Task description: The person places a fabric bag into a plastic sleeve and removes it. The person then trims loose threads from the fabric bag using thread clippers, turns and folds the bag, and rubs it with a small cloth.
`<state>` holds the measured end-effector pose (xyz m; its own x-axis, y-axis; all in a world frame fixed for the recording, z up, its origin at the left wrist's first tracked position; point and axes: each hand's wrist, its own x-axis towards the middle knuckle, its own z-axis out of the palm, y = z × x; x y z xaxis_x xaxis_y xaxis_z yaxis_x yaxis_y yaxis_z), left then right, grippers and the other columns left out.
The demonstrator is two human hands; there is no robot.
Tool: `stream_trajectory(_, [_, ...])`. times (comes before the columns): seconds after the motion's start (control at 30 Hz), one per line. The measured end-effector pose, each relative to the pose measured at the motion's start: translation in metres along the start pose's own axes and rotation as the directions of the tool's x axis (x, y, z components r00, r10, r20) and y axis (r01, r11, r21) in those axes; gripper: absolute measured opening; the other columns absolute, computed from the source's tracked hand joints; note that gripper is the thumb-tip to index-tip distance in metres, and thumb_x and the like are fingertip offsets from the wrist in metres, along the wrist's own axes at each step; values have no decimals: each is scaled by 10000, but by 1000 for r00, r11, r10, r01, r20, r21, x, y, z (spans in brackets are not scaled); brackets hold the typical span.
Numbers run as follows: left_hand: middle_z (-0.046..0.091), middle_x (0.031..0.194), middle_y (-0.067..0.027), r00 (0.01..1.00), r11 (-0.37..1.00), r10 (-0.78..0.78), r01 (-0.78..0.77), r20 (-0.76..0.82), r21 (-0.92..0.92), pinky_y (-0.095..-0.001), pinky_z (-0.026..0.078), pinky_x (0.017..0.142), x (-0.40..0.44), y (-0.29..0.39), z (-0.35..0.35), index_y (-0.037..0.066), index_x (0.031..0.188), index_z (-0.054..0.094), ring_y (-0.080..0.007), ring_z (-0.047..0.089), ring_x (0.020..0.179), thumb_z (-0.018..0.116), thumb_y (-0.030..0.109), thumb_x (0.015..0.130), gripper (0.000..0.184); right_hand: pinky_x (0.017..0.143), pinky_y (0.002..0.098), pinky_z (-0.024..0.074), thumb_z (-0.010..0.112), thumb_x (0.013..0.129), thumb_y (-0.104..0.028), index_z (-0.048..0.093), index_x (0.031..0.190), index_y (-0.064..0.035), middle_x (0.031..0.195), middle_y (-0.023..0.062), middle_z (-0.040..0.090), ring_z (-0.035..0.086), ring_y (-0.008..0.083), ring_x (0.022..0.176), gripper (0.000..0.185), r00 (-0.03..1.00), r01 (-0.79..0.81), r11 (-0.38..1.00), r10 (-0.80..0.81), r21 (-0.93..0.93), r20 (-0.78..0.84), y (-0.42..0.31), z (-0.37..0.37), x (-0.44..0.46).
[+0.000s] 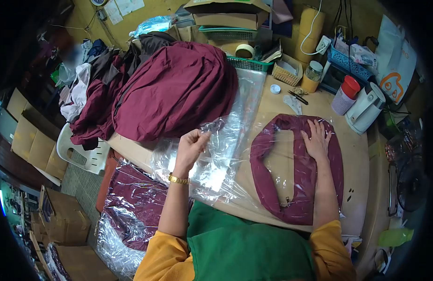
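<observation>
A folded maroon fabric piece (304, 187) lies on the table inside a clear plastic bag (279, 164); an opening in its middle shows the tabletop. My right hand (317, 140) rests on its upper right part, fingers spread and pressing flat. Off to the left, my left hand (192, 146), with a gold watch on the wrist, is closed in a pinch on the loose end of the clear plastic. More clear plastic sheets (216, 173) spread under and beside that hand. Beyond it rises a large heap of maroon fabric (179, 89).
Bagged maroon fabric (132, 201) sits low at the left beside a white plastic chair (85, 150). Scissors (298, 97), a jar (314, 71), a purple-and-red cup (346, 96) and a white kettle (365, 108) stand or lie at the back right. Cardboard boxes (64, 215) are at the left.
</observation>
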<state>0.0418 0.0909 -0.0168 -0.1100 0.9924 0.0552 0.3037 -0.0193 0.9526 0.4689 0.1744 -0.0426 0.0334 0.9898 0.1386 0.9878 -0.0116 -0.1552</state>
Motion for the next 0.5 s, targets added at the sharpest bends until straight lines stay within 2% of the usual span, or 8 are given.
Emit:
stream_trajectory(0.07, [682, 815, -28, 989, 770, -137, 142, 56, -622, -198, 447, 533, -4, -4, 2, 64, 830, 619, -64, 564, 609, 667, 174, 946, 168, 1180, 609, 75, 481, 969, -513, 382, 1485, -188, 1567, 107, 317, 211, 300, 1477, 618, 1000, -2, 1000, 2, 5, -4, 0, -1, -1])
stream_trajectory(0.1, [682, 815, -28, 989, 770, -138, 143, 57, -621, -198, 447, 533, -9, 3, 5, 64, 830, 619, -64, 564, 609, 667, 174, 946, 168, 1180, 608, 75, 482, 968, -515, 384, 1484, -187, 1566, 111, 319, 212, 299, 1477, 619, 1000, -2, 1000, 2, 12, -7, -1, 0, -2])
stream_trajectory(0.17, [701, 1011, -92, 941, 507, -303, 294, 152, -810, -224, 525, 582, -25, 26, 10, 55, 937, 613, -101, 635, 715, 643, 132, 950, 84, 1179, 608, 74, 486, 966, -515, 385, 1484, -184, 1564, 115, 322, 213, 299, 1477, 623, 1000, 5, 1000, -5, 7, -12, 1, 2, -2])
stream_trajectory(0.2, [680, 1133, -152, 947, 384, -127, 320, 294, -866, -254, 574, 682, -22, -9, 1, 41, 976, 623, -137, 677, 816, 624, 82, 947, 50, 1179, 608, 73, 490, 964, -516, 386, 1483, -181, 1562, 120, 325, 214, 299, 1477, 626, 1000, 13, 1000, -13, 3, -21, 1, 2, -1])
stream_trajectory(0.23, [680, 1133, -152, 948, 385, -127, 318, 292, -866, -254, 574, 682, -23, -22, 1, 41, 976, 623, -137, 677, 816, 624, 82, 947, 50, 1179, 608, 73, 490, 964, -516, 386, 1483, -181, 1562, 120, 325, 214, 299, 1477, 626, 1000, 15, 1000, -15, 5, -22, 2, 3, 0])
stream_trajectory(0.33, [632, 1244, -206, 956, 162, -177, 264, 235, -951, -302, 582, 829, -30, -8, 7, -1, 1039, 633, -215, 679, 993, 638, 26, 908, 135, 1177, 612, 72, 500, 961, -512, 390, 1481, -173, 1558, 126, 331, 219, 302, 1475, 630, 1000, 15, 1000, -14, 22, -22, 2, 4, 0])
stream_trajectory(0.43, [634, 1244, -208, 926, 44, -185, 344, 330, -938, -298, 583, 829, -28, 41, 14, -16, 1059, 624, -226, 666, 1042, 633, 7, 901, 160, 1175, 615, 71, 508, 958, -506, 389, 1480, -169, 1555, 129, 336, 222, 307, 1473, 633, 1000, 16, 1000, -16, 19, -25, 2, 3, -1])
stream_trajectory(0.5, [611, 1283, -203, 915, 24, -139, 387, 380, -922, -286, 579, 798, -13, 0, 10, -20, 1081, 610, -212, 669, 1017, 627, -10, 898, 185, 1175, 616, 74, 513, 957, -501, 391, 1478, -170, 1555, 129, 336, 224, 305, 1472, 629, 1000, 18, 1000, -18, 15, -24, 2, 2, -1])
